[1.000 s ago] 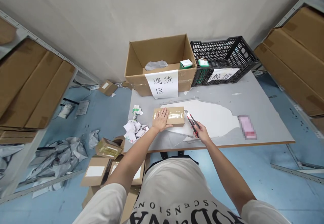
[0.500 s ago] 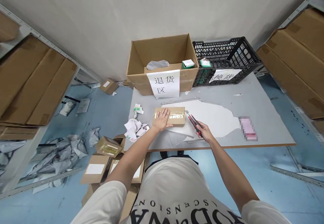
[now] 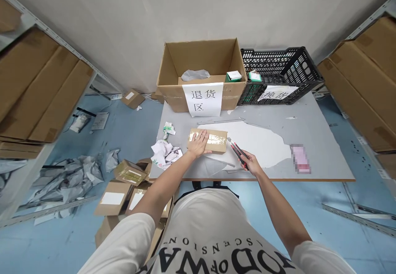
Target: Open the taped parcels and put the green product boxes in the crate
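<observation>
As the box (image 3: 218, 140) turns slightly beneath the flat left hand (image 3: 199, 142), we judge its end well presented to the cutter (image 3: 236, 151) (right hand (image 3: 250, 162) gripping).

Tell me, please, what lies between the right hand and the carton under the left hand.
The head view shows the cutter knife there, held in the right hand and pointing toward the carton.

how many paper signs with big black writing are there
2: one sign on the front of the open carton, another sign on the front of the black crate.
</observation>
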Demonstrator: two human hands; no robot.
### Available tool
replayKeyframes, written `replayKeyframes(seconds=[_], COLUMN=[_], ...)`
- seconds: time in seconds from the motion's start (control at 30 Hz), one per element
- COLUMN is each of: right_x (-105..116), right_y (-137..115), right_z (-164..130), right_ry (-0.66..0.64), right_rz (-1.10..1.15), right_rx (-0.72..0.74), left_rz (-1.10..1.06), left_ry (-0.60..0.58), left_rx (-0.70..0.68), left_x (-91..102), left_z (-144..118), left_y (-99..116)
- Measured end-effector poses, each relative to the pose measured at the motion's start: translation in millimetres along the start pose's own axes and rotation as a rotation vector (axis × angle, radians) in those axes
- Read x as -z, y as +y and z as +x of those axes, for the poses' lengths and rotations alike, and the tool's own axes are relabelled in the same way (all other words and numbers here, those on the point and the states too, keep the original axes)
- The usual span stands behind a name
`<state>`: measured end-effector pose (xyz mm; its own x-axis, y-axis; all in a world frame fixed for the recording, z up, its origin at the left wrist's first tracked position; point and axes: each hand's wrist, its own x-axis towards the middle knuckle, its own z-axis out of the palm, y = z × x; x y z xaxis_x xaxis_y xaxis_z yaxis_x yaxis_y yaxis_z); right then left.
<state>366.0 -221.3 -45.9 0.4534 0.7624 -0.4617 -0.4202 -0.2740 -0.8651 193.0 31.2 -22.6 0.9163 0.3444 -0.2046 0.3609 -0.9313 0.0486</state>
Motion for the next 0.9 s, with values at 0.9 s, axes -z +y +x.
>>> replayKeyframes(seconds=[0.9], right_x=[40.8], right_y=[-16.3], right_z=[-26.2], right_ry=[0.058], right_rz=[-1.271], right_rx=[0.421], left_rz=[-0.001], left_ry=[0.031], left_rx=[-0.045], left_x=[1.0], left_z=[-2.3], left_y=[-7.4])
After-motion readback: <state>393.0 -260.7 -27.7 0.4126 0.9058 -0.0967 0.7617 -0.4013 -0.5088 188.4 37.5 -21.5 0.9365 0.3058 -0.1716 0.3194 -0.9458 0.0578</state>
